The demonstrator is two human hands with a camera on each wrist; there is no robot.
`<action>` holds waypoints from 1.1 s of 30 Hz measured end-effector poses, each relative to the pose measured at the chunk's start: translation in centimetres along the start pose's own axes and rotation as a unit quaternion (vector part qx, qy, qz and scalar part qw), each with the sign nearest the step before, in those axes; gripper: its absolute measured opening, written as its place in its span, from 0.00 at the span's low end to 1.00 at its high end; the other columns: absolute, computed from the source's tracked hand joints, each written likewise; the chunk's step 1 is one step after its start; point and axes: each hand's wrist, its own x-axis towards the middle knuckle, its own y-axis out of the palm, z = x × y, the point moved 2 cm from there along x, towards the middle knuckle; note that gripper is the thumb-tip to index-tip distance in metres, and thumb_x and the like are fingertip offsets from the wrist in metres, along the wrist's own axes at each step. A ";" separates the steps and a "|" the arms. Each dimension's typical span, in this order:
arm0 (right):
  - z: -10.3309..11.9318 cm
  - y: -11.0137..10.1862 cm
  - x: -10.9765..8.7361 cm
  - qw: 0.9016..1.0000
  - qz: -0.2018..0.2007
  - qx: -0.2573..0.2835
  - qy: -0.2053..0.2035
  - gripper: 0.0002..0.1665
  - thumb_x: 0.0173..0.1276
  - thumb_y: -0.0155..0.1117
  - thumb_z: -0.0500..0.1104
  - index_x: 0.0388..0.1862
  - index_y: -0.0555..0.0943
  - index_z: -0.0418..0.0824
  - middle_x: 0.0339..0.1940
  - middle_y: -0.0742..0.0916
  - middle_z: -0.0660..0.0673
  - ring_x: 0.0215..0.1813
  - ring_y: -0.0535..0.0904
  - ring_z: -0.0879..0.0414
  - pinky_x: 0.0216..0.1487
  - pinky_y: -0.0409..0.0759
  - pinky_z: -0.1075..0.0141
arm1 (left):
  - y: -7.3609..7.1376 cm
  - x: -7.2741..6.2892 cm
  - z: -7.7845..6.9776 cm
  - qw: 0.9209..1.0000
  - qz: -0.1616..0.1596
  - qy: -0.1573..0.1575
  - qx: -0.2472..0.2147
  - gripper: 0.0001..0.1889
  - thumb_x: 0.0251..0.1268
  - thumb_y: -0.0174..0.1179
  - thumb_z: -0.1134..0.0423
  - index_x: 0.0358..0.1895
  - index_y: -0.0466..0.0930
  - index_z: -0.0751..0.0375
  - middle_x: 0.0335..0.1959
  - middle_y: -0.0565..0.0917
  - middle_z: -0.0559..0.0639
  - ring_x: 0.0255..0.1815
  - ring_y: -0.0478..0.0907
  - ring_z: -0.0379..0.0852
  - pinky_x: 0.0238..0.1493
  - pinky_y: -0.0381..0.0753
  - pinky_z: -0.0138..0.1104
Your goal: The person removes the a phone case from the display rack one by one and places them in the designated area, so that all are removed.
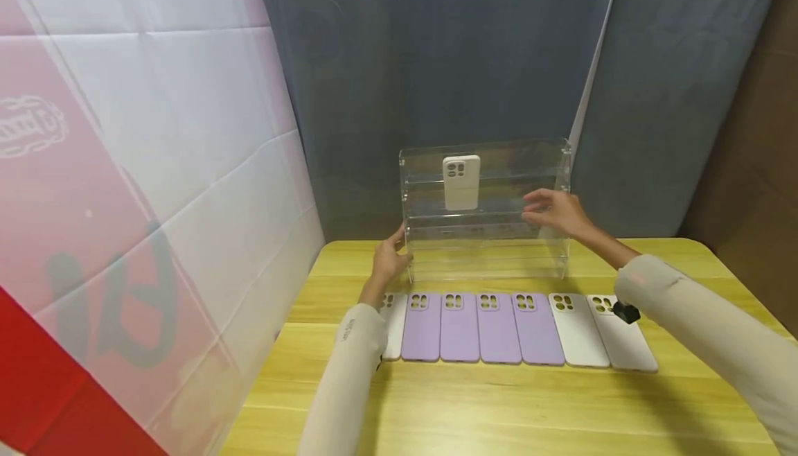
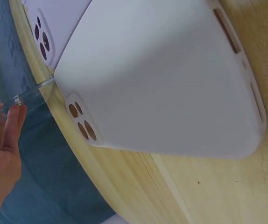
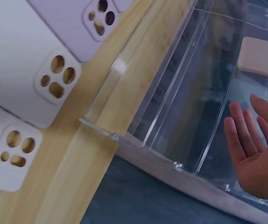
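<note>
A clear acrylic tiered display rack stands at the table's back. One white phone case leans upright on an upper tier. My left hand grips the rack's left side panel, with fingers and thumb at its edge in the left wrist view. Nothing is in my right hand; its fingers are spread and slightly bent before the rack's right half. In front of the rack lies a row of phone cases: a white case at the left end, several purple cases, then two white cases at the right.
The row lies on a yellow wood-grain table, close to the rack's front. Behind the rack hangs a dark grey curtain. A white and pink printed sheet borders the left side, and a brown panel the right.
</note>
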 end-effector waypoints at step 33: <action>4.7 2.4 6.2 0.998 -0.060 0.010 -0.028 0.23 0.67 0.75 0.39 0.59 0.84 0.34 0.48 0.91 0.35 0.47 0.90 0.39 0.47 0.89 0.47 | 0.3 -1.6 -0.7 1.000 -0.003 -0.010 0.011 0.45 0.59 0.68 0.76 0.79 0.65 0.45 0.66 0.80 0.59 0.67 0.79 0.58 0.34 0.90 0.34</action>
